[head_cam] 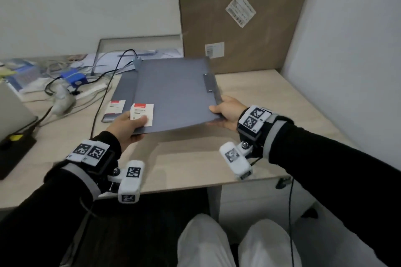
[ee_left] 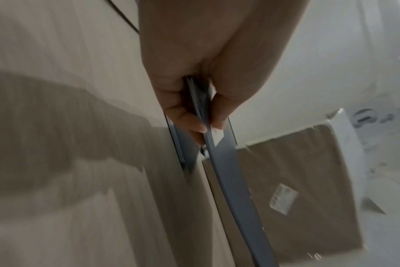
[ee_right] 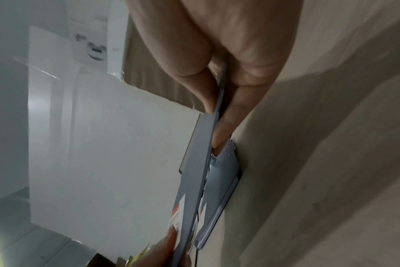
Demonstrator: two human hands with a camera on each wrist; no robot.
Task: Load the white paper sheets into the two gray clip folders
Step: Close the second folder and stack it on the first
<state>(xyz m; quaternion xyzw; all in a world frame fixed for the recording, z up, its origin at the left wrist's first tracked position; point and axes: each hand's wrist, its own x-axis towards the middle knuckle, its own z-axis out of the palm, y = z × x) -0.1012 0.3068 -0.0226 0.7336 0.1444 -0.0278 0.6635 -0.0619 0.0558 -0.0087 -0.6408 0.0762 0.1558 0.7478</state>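
Wood-grain desk point(head_cam: 260, 97) fills a white-walled corner, cables point(head_cam: 102, 84) and a laptop point(head_cam: 13, 110) on its left. Just right of those, a second gray folder point(head_cam: 124, 93) lies flat. The left hand point(head_cam: 128, 125) pinches the near left corner of the top folder point(head_cam: 173, 93), thumb on its label; the right hand point(head_cam: 227, 110) pinches the right edge. Both raise it, probably to separate the two. No white sheets are visible.

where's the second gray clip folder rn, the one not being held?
Head view: the second gray clip folder lies flat on the wooden desk, left of centre, mostly under the gray folder both hands hold.
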